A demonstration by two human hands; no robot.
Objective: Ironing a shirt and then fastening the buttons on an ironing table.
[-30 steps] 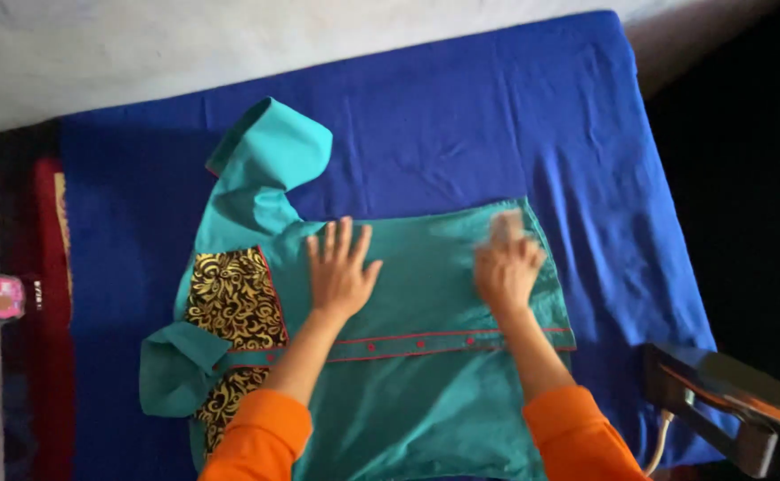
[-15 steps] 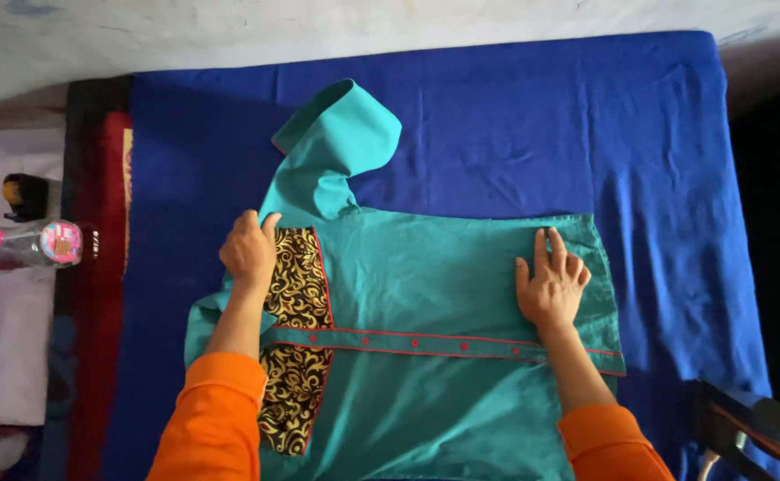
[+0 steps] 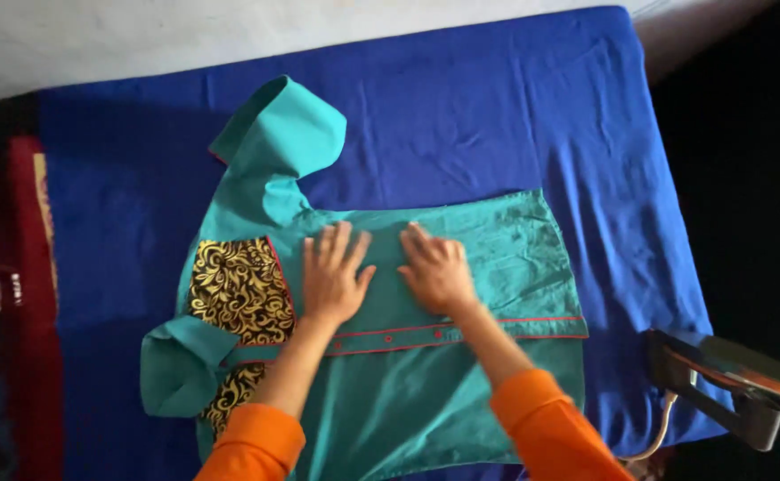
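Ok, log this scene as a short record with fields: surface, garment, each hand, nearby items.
surface: blue cloth spread flat
garment: teal shirt lying on the cloth, one sleeve folded upward
trim: black and gold patterned panel at the collar end
left hand: flat on the shirt, fingers spread
right hand: flat on the shirt, close beside the left
nearby: clothes iron at the right edge

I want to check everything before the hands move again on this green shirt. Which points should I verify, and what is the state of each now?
1. Both hands flat on the shirt: left hand and right hand, ok.
2. Shirt lies fully on the blue cloth: ok.
3. Upper sleeve flat: not ok, it is bunched.
4. Iron apart from the shirt: ok.
5. Iron hot: cannot tell.
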